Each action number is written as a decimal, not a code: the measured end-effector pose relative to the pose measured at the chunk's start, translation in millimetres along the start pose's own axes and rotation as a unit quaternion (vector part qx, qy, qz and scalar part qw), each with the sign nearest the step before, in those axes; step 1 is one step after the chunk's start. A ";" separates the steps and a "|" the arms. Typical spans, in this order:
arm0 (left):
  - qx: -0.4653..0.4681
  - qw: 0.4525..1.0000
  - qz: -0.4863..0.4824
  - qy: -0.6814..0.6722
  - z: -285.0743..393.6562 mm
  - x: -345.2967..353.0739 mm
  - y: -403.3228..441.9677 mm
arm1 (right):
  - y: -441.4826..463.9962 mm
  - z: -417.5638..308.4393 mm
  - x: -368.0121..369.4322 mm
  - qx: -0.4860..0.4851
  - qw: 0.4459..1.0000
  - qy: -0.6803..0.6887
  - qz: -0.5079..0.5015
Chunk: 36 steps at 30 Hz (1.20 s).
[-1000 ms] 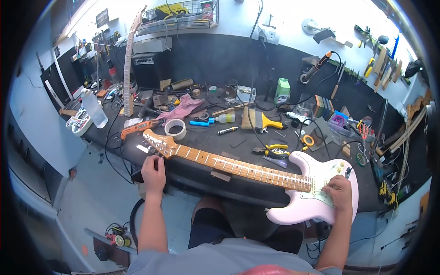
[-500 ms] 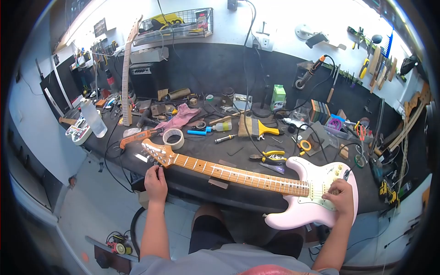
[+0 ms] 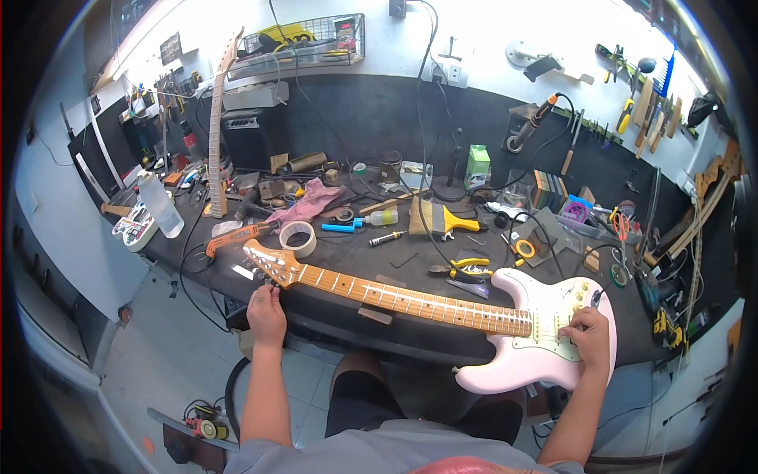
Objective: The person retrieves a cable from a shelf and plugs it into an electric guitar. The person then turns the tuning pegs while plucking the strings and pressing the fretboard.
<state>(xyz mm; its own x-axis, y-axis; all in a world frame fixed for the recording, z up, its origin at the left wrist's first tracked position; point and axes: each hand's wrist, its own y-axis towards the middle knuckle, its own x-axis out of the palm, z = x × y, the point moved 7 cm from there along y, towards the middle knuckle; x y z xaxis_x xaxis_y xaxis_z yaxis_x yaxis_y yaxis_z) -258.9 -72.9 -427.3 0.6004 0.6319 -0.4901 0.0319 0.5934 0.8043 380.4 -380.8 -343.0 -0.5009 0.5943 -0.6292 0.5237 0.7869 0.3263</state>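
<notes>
A pale pink electric guitar [image 3: 505, 375] lies face up along the front of the workbench, its maple neck [image 3: 410, 302] pointing left. At the headstock [image 3: 271, 261], my left hand [image 3: 267, 317] pinches a tuning peg on the near side, thumb and fingers closed together. My right hand [image 3: 589, 333] rests over the strings by the bridge, its fingers curled together above the white pickguard [image 3: 545, 345]. Whether anything small sits between those right fingertips is hidden. A wooden block [image 3: 375, 314] lies under the neck.
Behind the neck lie pliers [image 3: 471, 267], a wide paintbrush [image 3: 433, 217], a tape roll [image 3: 298, 238] and a screwdriver [image 3: 387, 238]. A water bottle [image 3: 159, 205] stands at the left. A soldering iron [image 3: 535, 122] hangs on the back wall, its cable draping near the guitar.
The fingers of my right hand have shifted slightly over the strings, and my left hand has turned a little at the peg. The guitar stays in place.
</notes>
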 end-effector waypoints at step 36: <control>-0.244 0.965 0.006 -0.094 -28.5 -5.1 17.1 | -16.8 -10.0 9.7 -0.037 0.998 -0.057 -0.001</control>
<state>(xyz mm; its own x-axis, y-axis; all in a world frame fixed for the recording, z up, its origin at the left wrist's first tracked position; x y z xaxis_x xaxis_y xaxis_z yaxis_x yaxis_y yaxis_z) -284.2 -51.8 -420.7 0.7344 0.5654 -0.3755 -0.3284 0.7802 0.5323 359.9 -386.6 -347.5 -0.4182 0.5732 -0.7047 0.4687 0.8007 0.3731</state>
